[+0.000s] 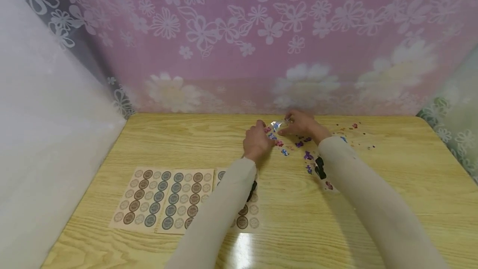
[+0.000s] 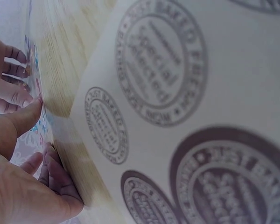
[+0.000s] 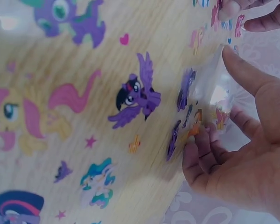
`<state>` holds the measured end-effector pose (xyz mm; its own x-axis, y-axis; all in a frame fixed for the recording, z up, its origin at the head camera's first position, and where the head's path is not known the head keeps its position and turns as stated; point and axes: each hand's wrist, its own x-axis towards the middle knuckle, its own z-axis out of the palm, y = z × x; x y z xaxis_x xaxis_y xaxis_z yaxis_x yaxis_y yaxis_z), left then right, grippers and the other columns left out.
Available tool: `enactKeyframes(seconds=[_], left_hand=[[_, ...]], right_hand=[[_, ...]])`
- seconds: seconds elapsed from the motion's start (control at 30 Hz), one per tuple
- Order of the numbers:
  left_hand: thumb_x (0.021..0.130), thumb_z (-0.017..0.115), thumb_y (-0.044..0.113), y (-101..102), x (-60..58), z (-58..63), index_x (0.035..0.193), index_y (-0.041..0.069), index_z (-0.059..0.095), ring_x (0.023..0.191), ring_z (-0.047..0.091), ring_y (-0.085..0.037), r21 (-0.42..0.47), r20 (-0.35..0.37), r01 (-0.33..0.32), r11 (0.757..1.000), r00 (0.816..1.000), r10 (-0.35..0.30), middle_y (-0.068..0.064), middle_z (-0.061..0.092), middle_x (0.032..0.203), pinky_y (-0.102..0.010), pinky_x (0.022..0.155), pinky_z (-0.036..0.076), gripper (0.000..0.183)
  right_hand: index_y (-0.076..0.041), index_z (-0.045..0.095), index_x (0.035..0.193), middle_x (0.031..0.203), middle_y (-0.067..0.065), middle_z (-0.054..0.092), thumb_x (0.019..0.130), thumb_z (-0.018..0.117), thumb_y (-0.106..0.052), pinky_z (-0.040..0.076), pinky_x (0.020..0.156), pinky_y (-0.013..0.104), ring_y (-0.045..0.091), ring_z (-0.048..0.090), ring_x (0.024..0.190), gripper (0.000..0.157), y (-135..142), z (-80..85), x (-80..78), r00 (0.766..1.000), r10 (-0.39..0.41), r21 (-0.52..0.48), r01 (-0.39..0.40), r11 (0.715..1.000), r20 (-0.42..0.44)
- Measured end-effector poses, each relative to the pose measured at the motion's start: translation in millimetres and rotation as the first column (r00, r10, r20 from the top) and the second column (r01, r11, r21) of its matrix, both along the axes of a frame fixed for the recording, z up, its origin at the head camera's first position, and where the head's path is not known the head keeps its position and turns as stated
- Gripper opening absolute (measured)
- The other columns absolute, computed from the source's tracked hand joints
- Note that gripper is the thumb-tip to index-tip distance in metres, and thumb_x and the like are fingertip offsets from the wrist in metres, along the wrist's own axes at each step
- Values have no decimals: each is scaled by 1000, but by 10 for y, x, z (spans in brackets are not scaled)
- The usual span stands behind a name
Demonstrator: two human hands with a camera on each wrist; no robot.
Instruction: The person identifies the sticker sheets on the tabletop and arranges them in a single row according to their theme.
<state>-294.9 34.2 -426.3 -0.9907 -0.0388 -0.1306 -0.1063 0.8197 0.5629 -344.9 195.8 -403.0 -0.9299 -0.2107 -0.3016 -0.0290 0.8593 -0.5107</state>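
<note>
A clear sticker sheet point(image 1: 308, 156) printed with small colourful cartoon ponies lies on the table beneath the right forearm. At its far left part, a shiny raised fold catches the light between the two hands. My right hand point(image 1: 300, 124) pinches this far part; in the right wrist view its thumb and curled fingers point(image 3: 203, 149) are around the raised film. On the left edge, my left hand point(image 1: 258, 141) holds the sheet, thumb towards the printed ponies. A purple winged pony point(image 3: 137, 93) shows sharply in the right wrist view. The fingertips' exact contact is partly hidden.
Several beige sheets of round label stickers point(image 1: 164, 198) lie at the front left, partly under the left forearm. A wood-grain table point(image 1: 179, 136) meets a pink flowered curtain point(image 1: 231, 61) at its back edge. A white cloth point(image 1: 56, 115) hangs at left.
</note>
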Motion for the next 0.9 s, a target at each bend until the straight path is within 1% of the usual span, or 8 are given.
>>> enactKeyframes(seconds=[0.1, 0.2, 0.37, 0.53, 0.67, 0.77, 0.83, 0.9], left_hand=[[81, 77, 36, 23, 10, 7, 126, 16, 51, 104, 55, -26, 5, -11, -1, 1000, 1000, 1, -7, 60, 112, -42, 80, 48, 56], [81, 77, 35, 44, 24, 20, 127, 16, 50, 104, 55, -26, 20, -12, -5, 1000, 1000, 5, -7, 61, 111, -41, 80, 48, 57], [82, 77, 31, 70, 42, 45, 130, 17, 53, 98, 59, -24, 58, -5, -22, 998, 1000, 22, -3, 65, 108, -40, 76, 49, 56], [87, 68, 20, 33, 42, 52, 131, 19, 57, 95, 63, -21, 120, -2, -32, 992, 999, 32, 2, 65, 116, -39, 72, 51, 45], [91, 60, 16, -28, 59, 36, 130, 17, 58, 84, 65, -20, 227, -7, -31, 974, 999, 34, 0, 66, 113, -36, 62, 49, 40], [90, 56, 12, -75, 69, 43, 130, 15, 58, 74, 62, -16, 305, -23, -19, 952, 999, 27, 0, 68, 102, -31, 56, 42, 40], [90, 56, 8, -96, 79, 68, 130, 13, 58, 70, 60, -15, 350, -45, 2, 937, 999, 14, 1, 67, 93, -29, 56, 40, 41], [90, 58, 6, -102, 87, 101, 129, 10, 59, 71, 59, -13, 395, -68, 30, 918, 998, -3, 2, 65, 87, -27, 60, 43, 39]], right_hand=[[-8, 43, 134, 138, 26, 41, 86, 72, -35, 37, 96, 56, 43, 43, 119, 63, 39, 9, 32, 1000, -10, -46, 10, 999, 4], [-7, 42, 138, 137, 26, 42, 89, 68, -31, 36, 95, 57, 43, 44, 119, 60, 92, 4, 54, 1000, 1, -77, -2, 997, -17], [-3, 45, 138, 128, 26, 48, 95, 60, -18, 42, 89, 54, 39, 50, 111, 47, 194, -39, 60, 994, 32, -125, -45, 991, -107], [-1, 51, 134, 119, 22, 53, 99, 51, -9, 47, 79, 47, 35, 52, 105, 36, 237, -44, 77, 980, 65, -167, -97, 981, -187], [-3, 53, 132, 114, 18, 56, 100, 50, -11, 48, 71, 42, 32, 55, 100, 34, 258, -12, 110, 972, 81, -158, -117, 980, -219], [-3, 53, 133, 114, 18, 56, 100, 51, -12, 49, 72, 41, 31, 57, 97, 35, 289, 55, 161, 970, 99, -158, -136, 978, -222], [-1, 52, 133, 112, 18, 56, 99, 53, -12, 50, 72, 41, 30, 58, 93, 36, 331, 105, 202, 970, 113, -169, -151, 974, -215], [0, 52, 133, 109, 18, 56, 98, 55, -12, 52, 71, 41, 29, 60, 87, 37, 383, 154, 250, 970, 122, -183, -162, 970, -210]])
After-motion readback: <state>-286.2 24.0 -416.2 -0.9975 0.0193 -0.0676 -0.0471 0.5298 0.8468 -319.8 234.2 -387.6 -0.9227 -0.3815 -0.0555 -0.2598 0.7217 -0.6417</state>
